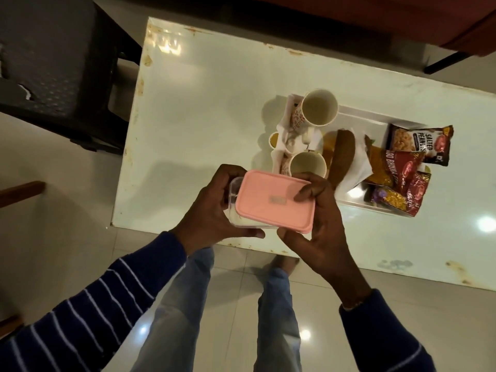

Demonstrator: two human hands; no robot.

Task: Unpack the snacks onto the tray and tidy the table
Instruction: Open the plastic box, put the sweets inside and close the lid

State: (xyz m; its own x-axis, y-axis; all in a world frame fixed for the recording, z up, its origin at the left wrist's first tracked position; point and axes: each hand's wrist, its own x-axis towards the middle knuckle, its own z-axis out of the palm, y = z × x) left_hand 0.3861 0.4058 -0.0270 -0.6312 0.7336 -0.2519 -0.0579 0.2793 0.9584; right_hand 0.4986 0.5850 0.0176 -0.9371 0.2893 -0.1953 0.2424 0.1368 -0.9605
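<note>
I hold a clear plastic box with a pink lid (276, 201) above the near edge of the white table (204, 124). My left hand (214, 210) grips the box's left end from below. My right hand (319, 224) grips the right end, thumb on the lid. Beyond it, a white tray (359, 114) holds two paper cups (318, 107), crumpled tissue (295, 138) and several snack packets: salted peanuts (418, 142), a red packet (397, 167) and another red one (402, 200). A brown oblong object (345, 154) lies on a white napkin on the tray; I cannot tell what it is.
A small yellow cup (274, 140) stands just left of the tray. A dark plastic chair (56, 63) stands at the left, a red seat (402, 20) behind the table. My legs and glossy floor tiles (241, 331) are below.
</note>
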